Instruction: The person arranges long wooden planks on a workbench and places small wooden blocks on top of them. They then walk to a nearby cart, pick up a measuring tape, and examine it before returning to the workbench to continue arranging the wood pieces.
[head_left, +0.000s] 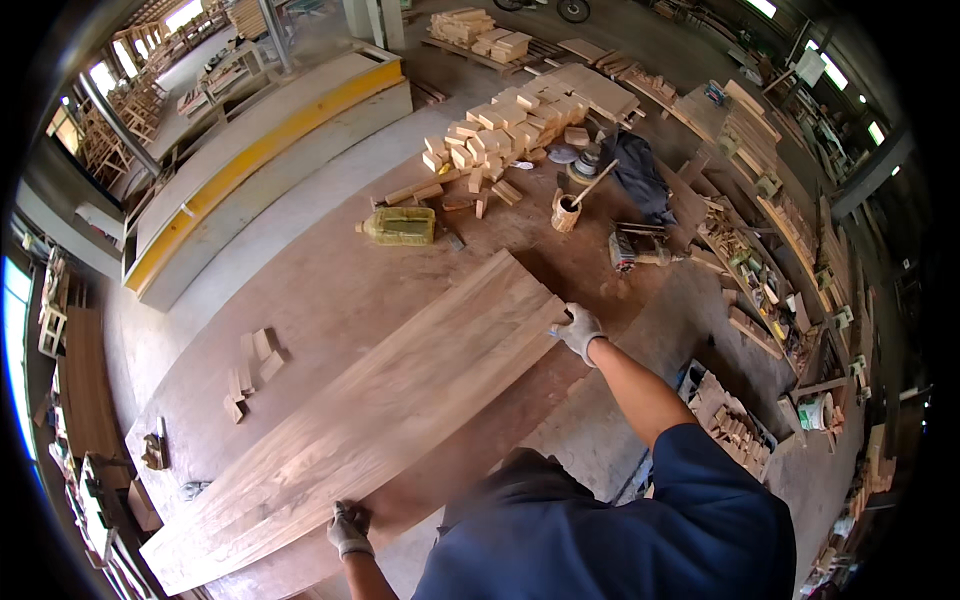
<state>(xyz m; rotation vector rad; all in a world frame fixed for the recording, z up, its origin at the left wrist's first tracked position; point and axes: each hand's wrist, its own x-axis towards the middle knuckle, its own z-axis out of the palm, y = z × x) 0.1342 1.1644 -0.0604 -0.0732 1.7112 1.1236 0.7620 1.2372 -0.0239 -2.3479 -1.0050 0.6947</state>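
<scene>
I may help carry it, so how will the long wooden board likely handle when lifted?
The board is probably stiff, as its grain suggests wood. It may feel heavy, being long and broad. Tipping seems less likely with the right hand at one end and the left hand well along the near edge.

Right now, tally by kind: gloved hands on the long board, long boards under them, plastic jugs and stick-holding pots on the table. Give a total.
Left hand and right hand, gloved: 2
Long board: 1
Plastic jug, yellow-green: 1
Pot with stick: 1
Total: 5
</scene>
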